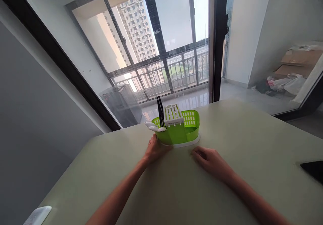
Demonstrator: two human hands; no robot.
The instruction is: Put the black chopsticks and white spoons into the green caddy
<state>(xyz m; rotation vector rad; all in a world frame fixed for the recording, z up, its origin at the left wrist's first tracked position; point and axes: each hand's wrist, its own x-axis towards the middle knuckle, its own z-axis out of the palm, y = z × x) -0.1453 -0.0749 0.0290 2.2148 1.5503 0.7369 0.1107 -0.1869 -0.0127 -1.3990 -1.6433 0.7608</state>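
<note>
A green plastic utensil caddy (176, 134) with a white slotted top (173, 114) and a white base stands at the far middle of the table. Black chopsticks (160, 112) rise from its left compartment, and white spoons (154, 127) lean out over the left rim. My left hand (156, 149) is wrapped round the caddy's lower left corner, thumb along the front of the base. Close to the base's front right, my right hand (208, 159) rests on the table with its fingers curled in; nothing shows in it.
The pale green table (247, 144) reaches up to a sliding glass door with a dark frame (216, 50). A white object (37, 215) lies at the lower left, and a black one (314, 170) at the right edge. Boxes and plastic bags (292, 83) lie beyond the glass.
</note>
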